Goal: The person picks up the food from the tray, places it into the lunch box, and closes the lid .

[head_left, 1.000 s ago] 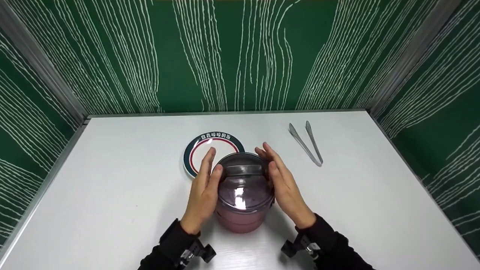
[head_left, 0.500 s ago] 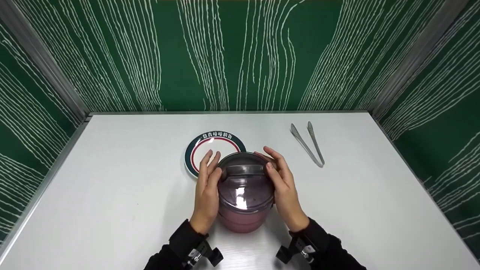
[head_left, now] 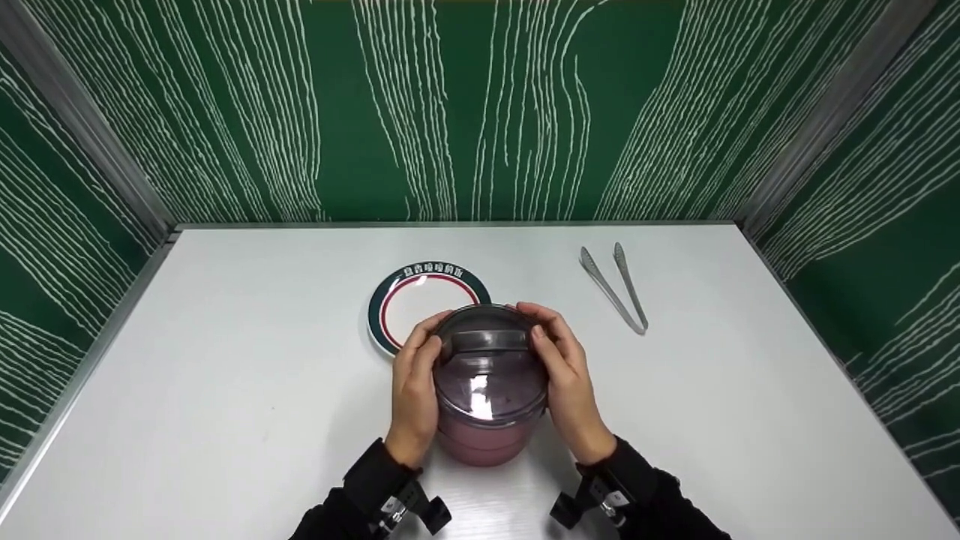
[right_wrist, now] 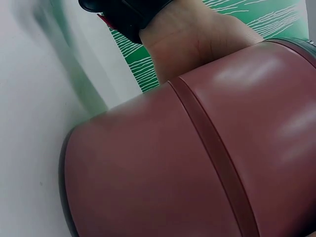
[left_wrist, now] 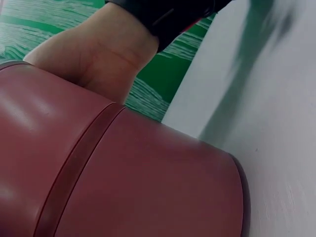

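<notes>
A round pink canister stands upright on the white table, topped by a dark see-through lid with a raised bar handle. My left hand grips its left side near the lid's edge, thumb beside the handle. From the opposite side my right hand grips it the same way. In the left wrist view the canister's wall hides the left fingers, and a darker band runs round it. The right wrist view shows the right palm close against the wall, fingers hidden.
Behind the canister lies a plate with a dark green rim and a red ring, partly covered from view. Metal tongs lie spread apart at the back right. Green panels with white lines enclose the table.
Both hands have closed in on the canister, and the left fingers that pointed forward over the plate now curl round its side. The canister, plate and tongs stay put.
</notes>
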The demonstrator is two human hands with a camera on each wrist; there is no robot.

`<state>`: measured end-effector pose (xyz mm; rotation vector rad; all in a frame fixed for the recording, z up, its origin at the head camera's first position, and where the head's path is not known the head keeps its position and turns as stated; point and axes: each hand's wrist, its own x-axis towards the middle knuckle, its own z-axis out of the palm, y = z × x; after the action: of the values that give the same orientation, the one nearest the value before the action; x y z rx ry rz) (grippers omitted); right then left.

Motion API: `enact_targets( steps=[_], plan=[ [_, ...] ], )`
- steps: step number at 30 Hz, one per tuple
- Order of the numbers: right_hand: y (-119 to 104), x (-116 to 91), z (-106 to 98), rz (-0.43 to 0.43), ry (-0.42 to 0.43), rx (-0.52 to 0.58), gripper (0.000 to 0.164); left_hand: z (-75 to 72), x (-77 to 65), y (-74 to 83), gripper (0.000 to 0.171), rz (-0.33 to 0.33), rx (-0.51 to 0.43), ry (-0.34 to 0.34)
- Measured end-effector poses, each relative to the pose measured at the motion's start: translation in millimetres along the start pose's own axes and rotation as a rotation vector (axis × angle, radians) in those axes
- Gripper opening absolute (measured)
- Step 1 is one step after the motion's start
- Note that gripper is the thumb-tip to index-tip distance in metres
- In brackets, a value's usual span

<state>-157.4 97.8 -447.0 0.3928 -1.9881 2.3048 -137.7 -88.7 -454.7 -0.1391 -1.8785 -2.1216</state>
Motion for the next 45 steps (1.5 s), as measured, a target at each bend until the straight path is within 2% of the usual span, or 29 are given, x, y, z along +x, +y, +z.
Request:
enact_targets(
  steps=[18,33,45],
  plan=[
    [2,6,-6,0.011,-0.012,-0.008,0.041,2.2,6.5,-3.8,0.044,-0.007,-0.045,-0.024],
    [0,9,-14,0.011,-0.072,-0.099,0.041,-5.4,7.8,-1.7,0.044,-0.047,0.019,-0.081],
    [3,10,-18,0.02,-0.082,-0.096,0.043,-6.2,6.6,-4.5,0.045,-0.019,0.031,-0.1]
  ],
)
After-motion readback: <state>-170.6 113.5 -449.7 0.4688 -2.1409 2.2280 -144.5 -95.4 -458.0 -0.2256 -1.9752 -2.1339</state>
